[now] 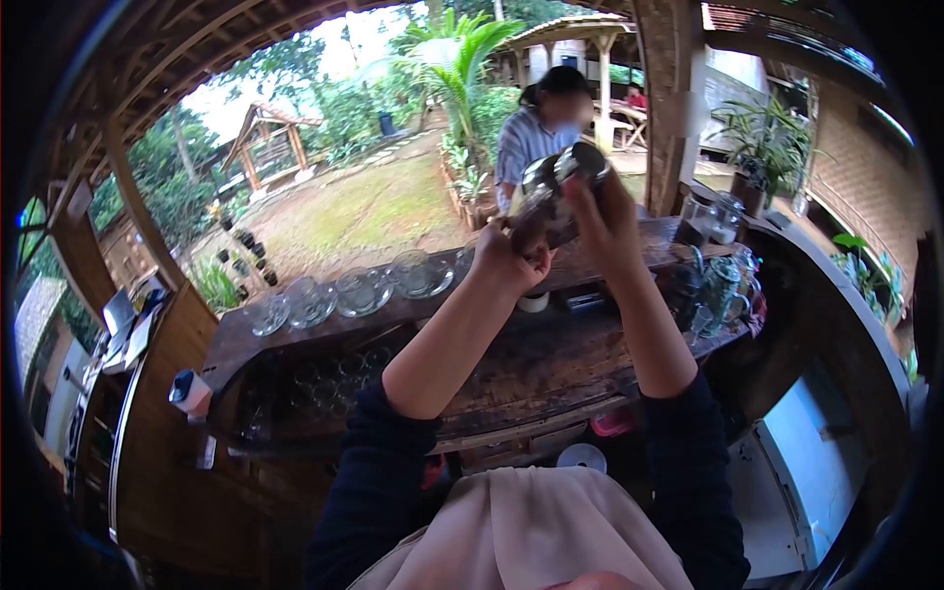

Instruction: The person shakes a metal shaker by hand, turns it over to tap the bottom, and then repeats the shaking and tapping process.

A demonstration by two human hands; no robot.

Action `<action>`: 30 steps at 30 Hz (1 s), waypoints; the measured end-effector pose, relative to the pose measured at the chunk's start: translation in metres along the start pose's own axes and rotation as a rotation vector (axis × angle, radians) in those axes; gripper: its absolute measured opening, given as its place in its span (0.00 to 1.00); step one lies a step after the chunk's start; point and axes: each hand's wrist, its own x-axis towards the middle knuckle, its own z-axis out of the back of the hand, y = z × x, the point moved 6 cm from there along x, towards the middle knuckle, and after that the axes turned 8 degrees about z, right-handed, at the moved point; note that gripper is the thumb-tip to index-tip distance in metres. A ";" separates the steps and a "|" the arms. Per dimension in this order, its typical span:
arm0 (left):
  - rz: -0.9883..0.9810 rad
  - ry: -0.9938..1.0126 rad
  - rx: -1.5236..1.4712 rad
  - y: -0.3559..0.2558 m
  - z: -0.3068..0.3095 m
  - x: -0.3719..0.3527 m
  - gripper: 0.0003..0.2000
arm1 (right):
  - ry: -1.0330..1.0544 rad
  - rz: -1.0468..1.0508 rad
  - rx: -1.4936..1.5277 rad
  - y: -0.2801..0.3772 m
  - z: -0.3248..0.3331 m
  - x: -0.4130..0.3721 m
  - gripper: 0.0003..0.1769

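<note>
Both my hands are raised over the wooden counter [551, 369] around a glass jar [551, 197] with a dark lid. My left hand [513, 258] is closed around the lower part of the jar, which looks tilted. Up at the lid [584, 163], my right hand [608, 211] has its fingers wrapped round the side. The jar's contents look dark and are too blurred to make out. Below the hands, a small white cup-like object [533, 303] stands on the counter.
Stacked glass saucers or bowls [364, 291] line the counter's far edge. Glasses [339, 379] sit on a lower shelf at left. More jars [710, 216] and glass mugs [723, 285] stand at right. A person [536, 133] is across the counter.
</note>
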 end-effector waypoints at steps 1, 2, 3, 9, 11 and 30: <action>0.074 -0.006 0.009 0.005 -0.009 0.007 0.23 | -0.060 -0.147 0.009 -0.008 0.016 0.002 0.18; 0.077 0.018 0.026 0.004 -0.021 0.013 0.23 | -0.058 -0.038 0.048 0.002 0.030 0.004 0.20; -0.049 0.357 0.164 0.000 -0.050 0.006 0.24 | -0.049 0.269 -0.077 0.043 0.038 0.016 0.21; -0.436 0.917 0.316 0.027 -0.121 -0.079 0.19 | -0.101 1.288 -0.157 0.154 0.057 -0.023 0.23; -0.483 1.108 0.255 0.019 -0.133 -0.060 0.21 | -0.052 0.999 -0.314 0.118 0.071 -0.020 0.23; 0.102 0.859 0.362 0.106 -0.225 0.065 0.17 | -0.028 0.521 -0.546 0.055 0.171 0.039 0.25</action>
